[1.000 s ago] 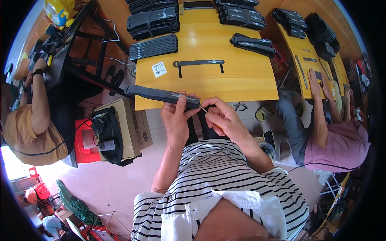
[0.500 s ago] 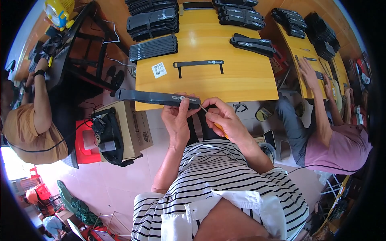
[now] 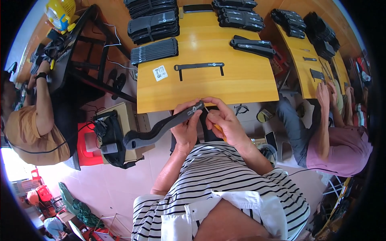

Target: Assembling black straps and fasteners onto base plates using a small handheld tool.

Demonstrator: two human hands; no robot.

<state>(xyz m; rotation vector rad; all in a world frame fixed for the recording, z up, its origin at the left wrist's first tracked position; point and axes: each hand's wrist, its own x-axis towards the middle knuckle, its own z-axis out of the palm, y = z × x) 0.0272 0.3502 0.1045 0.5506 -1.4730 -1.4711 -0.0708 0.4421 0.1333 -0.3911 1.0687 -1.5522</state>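
In my left hand (image 3: 185, 134) is a black strap (image 3: 159, 130) with pale printing, its fingers and thumb closed round the right end. The strap's long free end sags down to the left, past the table's front edge, and shows a slot. My right hand (image 3: 227, 122) grips a thin metal-shafted tool with an orange handle (image 3: 219, 129); its shaft points at the strap's held end. The tool's tip is hard to make out. Beyond my hands, a similar strap (image 3: 197, 65) lies across the yellow table (image 3: 241, 86), with two short black strips extending from it.
Stacked black straps (image 3: 155, 51) stand at the table's left, with more bundled straps (image 3: 241, 18) at the back right. A white label (image 3: 159, 73) lies nearby. A cardboard box (image 3: 120, 108) and black bag (image 3: 112, 138) are left below. Co-workers sit left (image 3: 38, 132) and right (image 3: 337, 146).
My hands have turned the strap: its held end is raised and its free end has swung down toward me. The right co-worker's hands have drawn back toward their table's near edge.
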